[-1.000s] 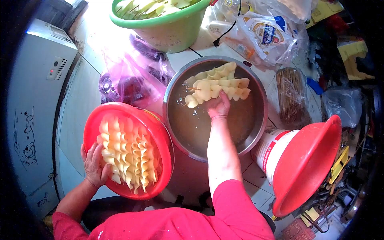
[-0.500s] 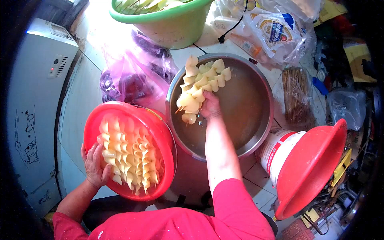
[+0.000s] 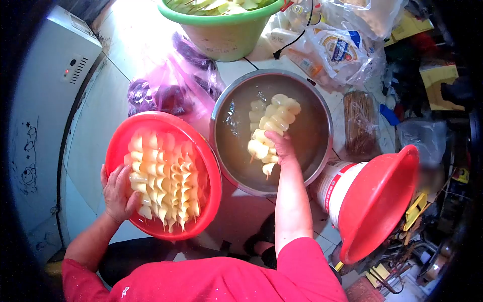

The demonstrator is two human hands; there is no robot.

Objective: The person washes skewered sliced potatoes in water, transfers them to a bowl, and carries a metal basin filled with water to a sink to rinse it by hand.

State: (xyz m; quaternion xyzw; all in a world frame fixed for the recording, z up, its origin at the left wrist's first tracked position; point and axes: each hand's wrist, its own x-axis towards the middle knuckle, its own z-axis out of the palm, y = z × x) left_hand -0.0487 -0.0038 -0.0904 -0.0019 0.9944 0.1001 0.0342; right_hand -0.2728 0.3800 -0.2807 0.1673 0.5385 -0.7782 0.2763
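The right hand point(image 3: 280, 145) is closed around a bunch of pale sliced skewers point(image 3: 274, 121), thumb laid over the slices; the underside of the grip is hidden, so how tight it is I cannot tell. The bunch lies in the cloudy water point(image 3: 236, 161) of the metal basin point(image 3: 328, 146), partly under the surface. Handling it well, I judge, means gathering the sticks together with light pressure, since thin slices look apt to tear or slide, and moving them slowly enough for water to pass between the pieces. The left hand point(image 3: 116, 194) is loosely open, thumb apart from the fingers, laid over the edge of the tilted red basin point(image 3: 146, 122); steady, gentle contact there should suit, clear of the loaded skewers point(image 3: 166, 176) inside. Counting: 2 stick ends show in the held bunch, so at least 2 skewers, perhaps more; the red basin has roughly 5 rows, overlapping too closely for an exact figure. Around them stand 1 green tub point(image 3: 216, 38) with more slices, too cropped to count, 1 pink bag point(image 3: 188, 85), 1 white bucket point(image 3: 334, 194) with 1 red bowl point(image 3: 377, 204) tilted against it, and 1 bundle of thin sticks point(image 3: 358, 121).
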